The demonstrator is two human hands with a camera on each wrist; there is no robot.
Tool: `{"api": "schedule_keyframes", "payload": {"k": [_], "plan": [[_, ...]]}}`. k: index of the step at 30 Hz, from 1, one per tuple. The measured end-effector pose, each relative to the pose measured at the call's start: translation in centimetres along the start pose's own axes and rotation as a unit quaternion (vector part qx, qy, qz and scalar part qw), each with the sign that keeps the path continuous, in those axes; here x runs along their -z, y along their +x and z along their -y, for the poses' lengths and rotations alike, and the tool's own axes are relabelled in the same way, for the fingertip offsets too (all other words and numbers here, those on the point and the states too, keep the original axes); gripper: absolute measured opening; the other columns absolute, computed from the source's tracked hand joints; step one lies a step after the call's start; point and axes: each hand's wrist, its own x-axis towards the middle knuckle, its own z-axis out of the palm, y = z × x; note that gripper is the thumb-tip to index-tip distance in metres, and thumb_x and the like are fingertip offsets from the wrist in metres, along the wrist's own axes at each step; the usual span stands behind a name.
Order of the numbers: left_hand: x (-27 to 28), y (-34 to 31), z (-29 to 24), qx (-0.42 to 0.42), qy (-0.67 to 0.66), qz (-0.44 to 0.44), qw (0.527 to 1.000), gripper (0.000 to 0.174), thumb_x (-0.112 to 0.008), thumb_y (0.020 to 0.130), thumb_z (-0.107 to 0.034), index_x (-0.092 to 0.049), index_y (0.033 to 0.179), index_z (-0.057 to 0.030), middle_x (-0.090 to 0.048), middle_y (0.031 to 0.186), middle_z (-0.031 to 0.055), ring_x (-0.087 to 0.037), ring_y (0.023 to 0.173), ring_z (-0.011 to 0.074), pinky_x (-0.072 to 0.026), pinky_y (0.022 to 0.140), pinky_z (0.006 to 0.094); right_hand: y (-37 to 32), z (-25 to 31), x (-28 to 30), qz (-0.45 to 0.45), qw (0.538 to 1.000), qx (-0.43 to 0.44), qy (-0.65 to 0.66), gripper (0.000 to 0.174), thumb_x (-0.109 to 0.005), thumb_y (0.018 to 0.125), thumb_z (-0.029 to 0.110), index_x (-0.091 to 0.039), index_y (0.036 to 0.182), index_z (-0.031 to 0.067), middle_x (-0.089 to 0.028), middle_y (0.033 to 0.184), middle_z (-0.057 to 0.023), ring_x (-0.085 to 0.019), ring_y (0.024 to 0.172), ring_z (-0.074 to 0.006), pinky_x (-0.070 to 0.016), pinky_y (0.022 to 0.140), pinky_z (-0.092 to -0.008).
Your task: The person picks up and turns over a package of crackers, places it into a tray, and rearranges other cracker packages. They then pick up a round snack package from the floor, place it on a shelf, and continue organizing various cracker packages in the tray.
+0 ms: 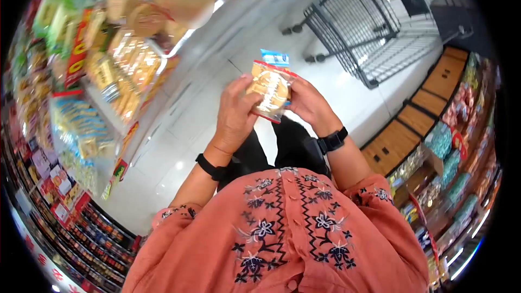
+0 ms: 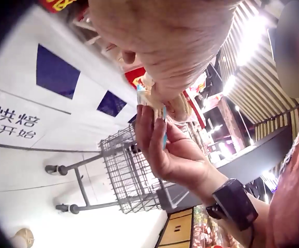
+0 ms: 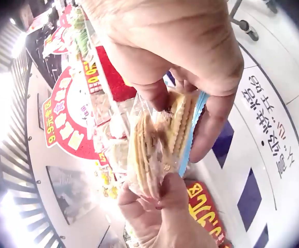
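Note:
In the head view a clear packet with red edges and round flat biscuits [image 1: 268, 91] is held up at chest height, pinched between thumb and fingers of the left hand [image 1: 233, 116]. Behind it a second packet with a blue end [image 1: 275, 58] rises, gripped by the right hand [image 1: 312, 106]. The right wrist view shows the two packets side by side: the left hand [image 3: 162, 217] holds the round stack [image 3: 145, 155] from below, and the right hand [image 3: 175, 46] holds the blue-edged packet of ridged biscuits [image 3: 183, 121]. In the left wrist view the left hand [image 2: 165, 41] hides most of both packets.
A display of packaged snacks [image 1: 127, 70] is at the upper left, with shelves of small goods below it. A wire shopping cart [image 1: 353, 38] stands on the floor beyond the hands. Wooden crates [image 1: 399, 138] and more bagged goods line the right side.

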Motion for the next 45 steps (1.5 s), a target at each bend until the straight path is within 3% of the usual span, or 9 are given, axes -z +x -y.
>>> {"api": "schedule_keyframes", "payload": {"k": [7, 14, 19, 23, 31, 35, 38, 39, 45], "plan": [[8.8, 2.2, -3.6, 0.037, -0.106, -0.051, 0.992, 0.038, -0.067, 0.080, 0.007, -0.057, 0.115, -0.0054, -0.063, 0.124, 0.0141, -0.061, 0.118, 0.0311, -0.0483, 0.099, 0.0388, -2.0, 2.6, -7.9, 0.069, 0.991, -0.012, -0.114, 0.038, -0.051, 0.103, 0.019, -0.047, 0.137, 0.0016, -0.061, 0.126, -0.0102, -0.064, 0.112, -0.0216, -0.0561, 0.093, -0.0404], [16.6, 2.7, -0.8, 0.274, -0.345, -0.188, 0.878, 0.025, -0.061, 0.098, -0.015, -0.056, 0.119, -0.0028, -0.065, 0.106, 0.0056, -0.065, 0.086, 0.0134, -0.0575, 0.072, 0.0285, -0.3, 2.7, -12.9, 0.097, 0.965, -0.034, -0.242, 0.034, -0.055, 0.102, 0.022, -0.051, 0.130, 0.0011, -0.066, 0.116, -0.0099, -0.068, 0.100, -0.0202, -0.0596, 0.083, -0.0443], [21.3, 2.8, 5.2, 0.347, -0.454, -0.288, 0.768, 0.033, -0.052, 0.100, -0.017, -0.046, 0.123, 0.0047, -0.059, 0.106, 0.0114, -0.068, 0.087, 0.0221, -0.0607, 0.068, 0.0294, 0.6, 2.9, -16.5, 0.083, 0.970, 0.002, -0.229, 0.035, -0.054, 0.102, 0.016, -0.049, 0.133, -0.0009, -0.064, 0.121, -0.0098, -0.067, 0.108, -0.0208, -0.0565, 0.093, -0.0401], [22.9, 3.8, 10.1, 0.390, -0.345, -0.261, 0.812, 0.036, -0.048, 0.100, -0.015, -0.043, 0.127, 0.0089, -0.060, 0.111, 0.0136, -0.069, 0.089, 0.0228, -0.0627, 0.073, 0.0308, 1.8, 3.5, -18.1, 0.098, 0.971, 0.022, -0.218, 0.035, -0.052, 0.103, 0.016, -0.048, 0.133, -0.0017, -0.062, 0.123, -0.0112, -0.066, 0.109, -0.0212, -0.0547, 0.096, -0.0386], [20.0, 7.5, 14.2, 0.321, -0.466, -0.333, 0.755, 0.035, -0.048, 0.099, -0.010, -0.046, 0.130, 0.0048, -0.061, 0.117, 0.0146, -0.066, 0.103, 0.0234, -0.0624, 0.076, 0.0332, 4.3, 7.1, -22.1, 0.131, 0.954, 0.015, -0.268, 0.033, -0.056, 0.103, 0.019, -0.052, 0.130, -0.0001, -0.065, 0.119, -0.0073, -0.066, 0.106, -0.0153, -0.0563, 0.090, -0.0336], [21.1, 8.1, 12.0, 0.515, -0.261, -0.183, 0.796, 0.037, -0.056, 0.096, -0.022, -0.054, 0.122, 0.0042, -0.064, 0.106, 0.0207, -0.065, 0.099, 0.0276, -0.0552, 0.073, 0.0352, 7.1, 10.5, -24.1, 0.179, 0.937, -0.019, -0.299, 0.032, -0.056, 0.103, 0.019, -0.054, 0.129, 0.0010, -0.066, 0.117, -0.0056, -0.066, 0.104, -0.0135, -0.0560, 0.090, -0.0315], [19.8, 4.7, 15.1, 0.369, -0.006, -0.198, 0.908, 0.035, -0.054, 0.098, -0.019, -0.052, 0.120, 0.0079, -0.065, 0.104, 0.0169, -0.068, 0.082, 0.0254, -0.0571, 0.066, 0.0328, 9.4, 12.8, -25.8, 0.208, 0.918, -0.029, -0.336, 0.031, -0.056, 0.101, 0.019, -0.055, 0.128, 0.0014, -0.066, 0.115, -0.0046, -0.067, 0.101, -0.0114, -0.0565, 0.087, -0.0295], [21.0, 4.0, 14.5, 0.382, 0.102, -0.143, 0.907, 0.039, -0.058, 0.097, -0.022, -0.055, 0.123, 0.0080, -0.064, 0.108, 0.0205, -0.067, 0.085, 0.0281, -0.0571, 0.070, 0.0345, 10.4, 13.4, -26.2, 0.221, 0.911, -0.028, -0.346, 0.031, -0.056, 0.101, 0.018, -0.055, 0.127, 0.0015, -0.066, 0.114, -0.0044, -0.067, 0.100, -0.0112, -0.0570, 0.086, -0.0297], [22.7, 1.9, 8.7, 0.458, 0.162, -0.271, 0.831, 0.050, -0.066, 0.093, -0.024, -0.053, 0.131, 0.0064, -0.055, 0.123, 0.0282, -0.062, 0.103, 0.0371, -0.0531, 0.085, 0.0408, 13.0, 14.5, -30.2, 0.256, 0.898, -0.092, -0.347, 0.036, -0.054, 0.100, 0.015, -0.050, 0.133, 0.0021, -0.065, 0.116, -0.0046, -0.067, 0.098, -0.0119, -0.0568, 0.083, -0.0280]]}}
